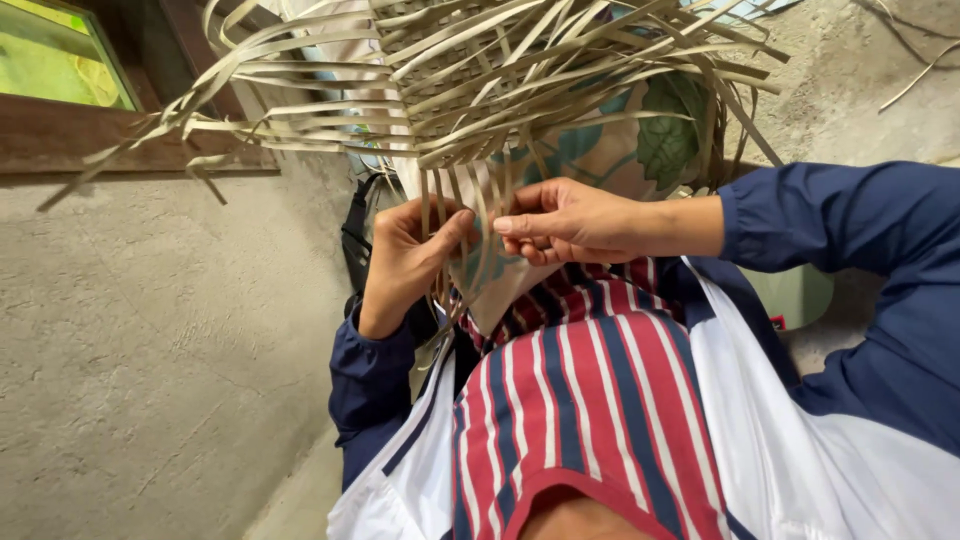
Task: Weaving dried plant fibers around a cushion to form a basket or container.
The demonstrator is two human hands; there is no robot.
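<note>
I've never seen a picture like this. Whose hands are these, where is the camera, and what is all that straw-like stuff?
There is no machine here: a person works with two bare hands, and the one picture comes from a camera worn on their head, looking down their own chest. That is why you see the striped shirt and blue sleeves at the bottom. The left hand and right hand each pinch thin pale strips that hang from a partly woven mat, whose loose ends fan out at the top. Behind it shows cloth with a green leaf print. Underneath is a rough concrete floor, with a wooden frame at the upper left.
</note>
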